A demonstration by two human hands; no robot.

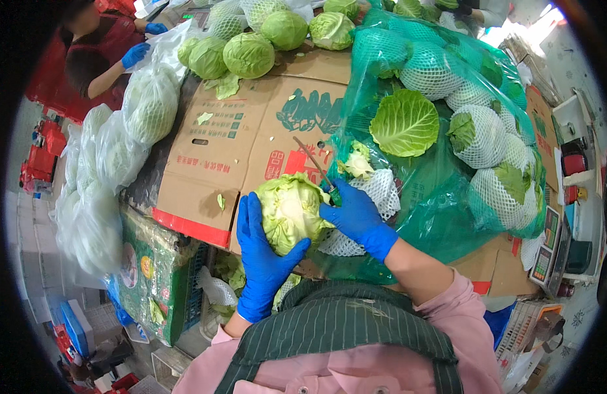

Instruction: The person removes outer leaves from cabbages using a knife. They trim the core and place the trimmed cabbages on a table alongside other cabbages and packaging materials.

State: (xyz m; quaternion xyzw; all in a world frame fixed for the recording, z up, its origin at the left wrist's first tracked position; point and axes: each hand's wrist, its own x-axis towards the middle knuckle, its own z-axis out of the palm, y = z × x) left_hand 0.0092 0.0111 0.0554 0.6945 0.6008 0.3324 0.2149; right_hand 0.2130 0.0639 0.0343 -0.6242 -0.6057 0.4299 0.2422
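Observation:
A trimmed green cabbage (pixel 291 212) is held over the front edge of the flattened cardboard, its pale cut side facing up. My left hand (pixel 265 268), in a blue glove, cups it from the left and below. In my blue-gloved right hand (pixel 362 216) is a knife (pixel 311 160) with a green handle, its thin brownish blade slanting up and left. The right thumb touches the cabbage's right side. Just beyond that hand lie a cut cabbage stump piece (pixel 358 163) and a white foam net (pixel 383 194). Farther off, a loose outer leaf (pixel 405 123) rests on green plastic (pixel 426 207).
Whole cabbages (pixel 248 55) line the cardboard's (pixel 210 143) far edge. Net-wrapped cabbages (pixel 480 130) fill the green bag at right; clear bags (pixel 151 108) hold others at left. A co-worker's gloved hand (pixel 135 55) is at far left. A scale (pixel 544 251) stands far right.

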